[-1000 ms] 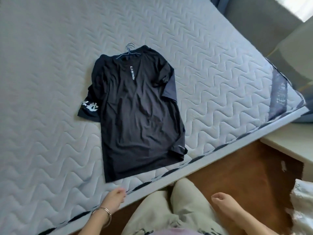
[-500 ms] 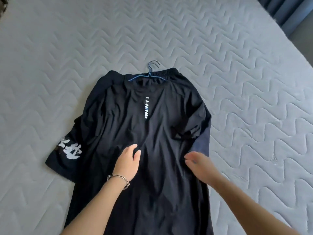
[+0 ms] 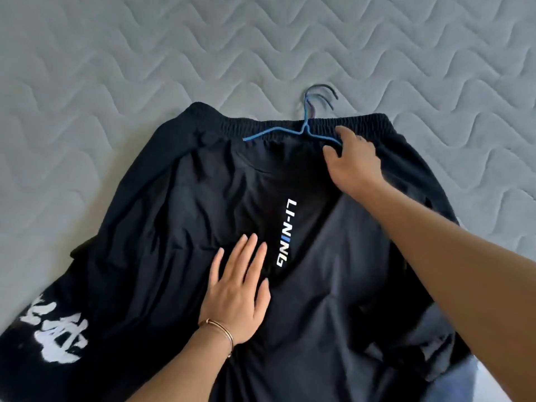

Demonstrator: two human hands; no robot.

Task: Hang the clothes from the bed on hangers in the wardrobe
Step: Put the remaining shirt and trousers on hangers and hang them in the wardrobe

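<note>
**Pinning shirt, reaching for hangers**

Lying flat on bed [image 3: 87, 68], black shirt [image 3: 179, 227] over shorts [image 3: 362, 123]. Left hand [image 3: 235, 294] spread flat on shirt, likely keeping cloth from sliding. Right hand [image 3: 352, 161] curled at blue hangers [image 3: 301, 129] on waistband, fingers closing on the wire, probably for lifting out.

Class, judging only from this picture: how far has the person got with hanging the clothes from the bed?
Done: nothing is hung; the black clothes lie on the bed. In hand: the right hand closes on the blue hangers at the waistband, while the left hand presses flat on the fabric. Left: fitting hangers and carrying everything to the wardrobe, which is out of view.
</note>
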